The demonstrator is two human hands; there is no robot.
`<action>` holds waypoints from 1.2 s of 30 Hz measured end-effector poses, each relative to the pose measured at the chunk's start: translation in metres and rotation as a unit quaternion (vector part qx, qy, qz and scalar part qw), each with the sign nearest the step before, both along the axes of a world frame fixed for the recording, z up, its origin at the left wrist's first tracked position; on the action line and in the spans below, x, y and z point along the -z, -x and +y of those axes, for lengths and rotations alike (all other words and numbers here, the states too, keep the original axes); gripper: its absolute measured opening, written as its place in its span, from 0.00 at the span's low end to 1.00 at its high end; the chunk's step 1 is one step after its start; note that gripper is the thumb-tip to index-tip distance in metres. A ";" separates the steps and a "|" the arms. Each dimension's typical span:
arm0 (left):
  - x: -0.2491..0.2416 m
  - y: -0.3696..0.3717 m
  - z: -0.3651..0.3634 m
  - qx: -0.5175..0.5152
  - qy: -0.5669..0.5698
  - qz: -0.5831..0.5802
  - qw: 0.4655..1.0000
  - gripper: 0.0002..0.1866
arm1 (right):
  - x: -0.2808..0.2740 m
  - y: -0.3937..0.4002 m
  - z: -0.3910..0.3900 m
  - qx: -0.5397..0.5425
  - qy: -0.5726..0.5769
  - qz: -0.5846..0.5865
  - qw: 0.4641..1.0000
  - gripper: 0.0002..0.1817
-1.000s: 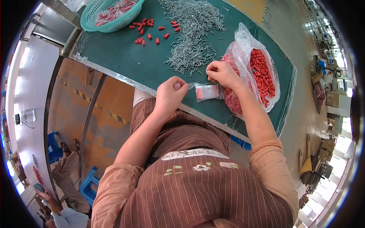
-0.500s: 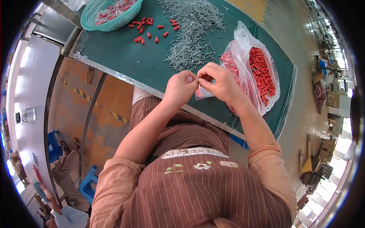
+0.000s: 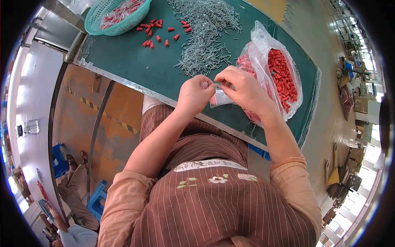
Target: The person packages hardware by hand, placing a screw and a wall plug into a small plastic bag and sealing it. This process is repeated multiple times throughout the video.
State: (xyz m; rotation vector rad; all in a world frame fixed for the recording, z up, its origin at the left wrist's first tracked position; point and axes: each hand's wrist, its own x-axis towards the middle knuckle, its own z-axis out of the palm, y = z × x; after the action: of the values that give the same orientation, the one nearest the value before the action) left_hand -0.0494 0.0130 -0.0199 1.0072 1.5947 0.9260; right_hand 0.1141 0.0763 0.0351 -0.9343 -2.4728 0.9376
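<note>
Over the near edge of the table, my left hand (image 3: 195, 95) and my right hand (image 3: 242, 87) meet almost fingertip to fingertip. Both are closed in a pinch at the top of a small clear plastic bag (image 3: 222, 98), which hangs just below the fingers. What lies inside the bag is too small to make out. Beyond my hands spreads a heap of grey metal screws (image 3: 202, 55). Right of my right hand lies a large clear bag (image 3: 260, 39) full of red plastic plugs (image 3: 282, 76).
Several loose red plugs (image 3: 158, 38) lie left of the screws. A green basket (image 3: 117, 28) holding small filled bags stands at the far left. A metal strip (image 3: 135, 85) edges the table. At lower left, another person (image 3: 74, 197) sits near a blue stool (image 3: 96, 199).
My right hand's fingers have moved slightly away from the left hand's at the top of the small bag. The red strip seen at the bag before is now hidden.
</note>
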 end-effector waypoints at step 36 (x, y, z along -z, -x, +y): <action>-0.014 -0.006 -0.005 0.075 -0.012 -0.008 0.997 0.07 | 0.077 -0.115 0.097 0.298 -0.079 -0.202 0.929 0.23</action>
State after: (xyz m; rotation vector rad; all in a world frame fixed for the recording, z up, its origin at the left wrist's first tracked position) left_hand -0.0438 0.0080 -0.0059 1.1180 1.4764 0.8512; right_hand 0.2291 0.1731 -0.0414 -1.8225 -2.2696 0.3585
